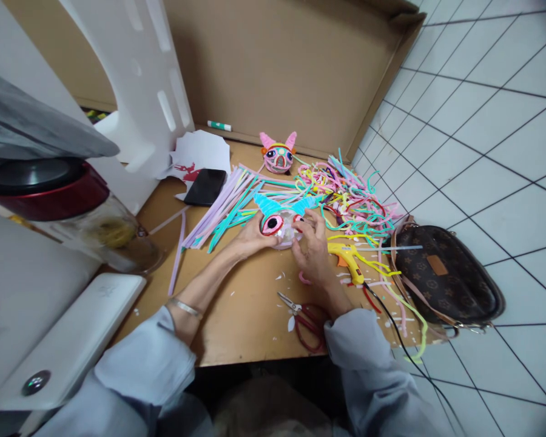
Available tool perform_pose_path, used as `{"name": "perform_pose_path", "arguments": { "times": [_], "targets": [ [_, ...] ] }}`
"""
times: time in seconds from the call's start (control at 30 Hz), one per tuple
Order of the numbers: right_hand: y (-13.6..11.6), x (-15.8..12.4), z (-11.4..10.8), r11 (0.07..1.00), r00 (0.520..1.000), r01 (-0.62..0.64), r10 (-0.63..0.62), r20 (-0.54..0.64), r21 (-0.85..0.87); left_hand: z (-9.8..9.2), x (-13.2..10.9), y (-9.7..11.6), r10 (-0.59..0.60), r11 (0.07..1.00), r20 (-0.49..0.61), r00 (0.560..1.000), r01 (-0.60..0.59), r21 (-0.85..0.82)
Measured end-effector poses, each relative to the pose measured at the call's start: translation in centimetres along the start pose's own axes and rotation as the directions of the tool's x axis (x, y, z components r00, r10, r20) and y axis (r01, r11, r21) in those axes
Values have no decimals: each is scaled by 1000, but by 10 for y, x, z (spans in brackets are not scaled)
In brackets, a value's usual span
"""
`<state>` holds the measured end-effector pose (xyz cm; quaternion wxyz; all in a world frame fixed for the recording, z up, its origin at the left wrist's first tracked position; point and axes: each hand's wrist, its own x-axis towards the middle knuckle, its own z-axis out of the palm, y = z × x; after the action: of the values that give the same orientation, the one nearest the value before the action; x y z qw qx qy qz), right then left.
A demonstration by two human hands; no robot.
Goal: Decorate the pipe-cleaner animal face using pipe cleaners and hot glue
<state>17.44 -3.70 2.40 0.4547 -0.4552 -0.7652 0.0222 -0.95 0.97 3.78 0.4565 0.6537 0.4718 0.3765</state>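
A clear round ball made into an animal head point(286, 238), with blue fuzzy pipe-cleaner ears and pink-and-red ringed eyes, sits between my hands just above the table. My left hand point(250, 238) grips its left side, thumb below the eye. At the other side my right hand point(313, 252) has its fingers curled against the right eye and the front; any small piece under the fingertips is hidden. Close to my right wrist lie a yellow hot glue gun point(351, 261) and red-handled scissors point(306, 320).
Behind stands a finished-looking pink-eared head point(278, 156). Straight pipe cleaners point(222, 209) lie left, a tangled pile point(350, 194) right. A black phone point(205, 187) rests near white paper point(204, 149). A brown handbag point(446, 273) sits right; a glass jar point(113, 237) stands left. The glue gun's cord point(398, 331) crosses the table's right edge.
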Motion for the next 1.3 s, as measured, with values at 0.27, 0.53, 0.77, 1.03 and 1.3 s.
{"name": "perform_pose_path", "arguments": {
  "times": [0.27,0.53,0.77,1.03,1.3],
  "targets": [
    [-1,1,-1,1000,999,1,-1,-48,2,1,0,1,-1,999,1,1000,1,-45],
    [8,0,5,938,970,-200,231,-78,283,0,1,-2,22,999,1,1000,-21,-50],
    [22,-1,12,840,936,-292,349,-45,458,1,4,-8,32,997,-10,999,-32,-69],
    [22,1,13,811,920,-320,389,-43,489,1,8,-17,20,997,-4,1000,-20,-73],
    [24,0,15,800,910,-329,411,-59,501,1,8,-18,-3,986,37,999,9,-166]
  ]
}}
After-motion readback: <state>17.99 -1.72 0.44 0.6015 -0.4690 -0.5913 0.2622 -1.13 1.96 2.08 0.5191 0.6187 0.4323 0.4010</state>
